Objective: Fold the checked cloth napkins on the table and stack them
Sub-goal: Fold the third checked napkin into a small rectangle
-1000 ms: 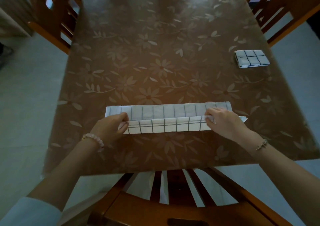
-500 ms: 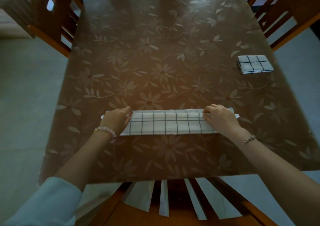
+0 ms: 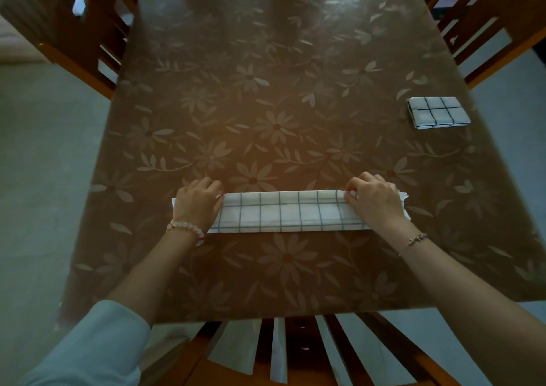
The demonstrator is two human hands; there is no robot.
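Observation:
A white napkin with dark checks [image 3: 285, 212] lies folded into a long narrow strip across the near part of the brown flower-patterned table [image 3: 266, 105]. My left hand [image 3: 198, 204] covers the strip's left end, fingers curled over its far edge. At the right end my right hand [image 3: 374, 199] pinches the far edge between thumb and fingers. A second checked napkin [image 3: 437, 112], folded into a small rectangle, lies alone at the table's right side.
Wooden chairs stand at the far left [image 3: 85, 31], the far right [image 3: 487, 22] and right in front of me at the near edge [image 3: 295, 353]. Pale floor [image 3: 44, 164] shows on both sides of the table.
Both hands carried the napkin's near half up and over onto the far half, turning a wider band into a narrow strip. The hands now sit at its far edge.

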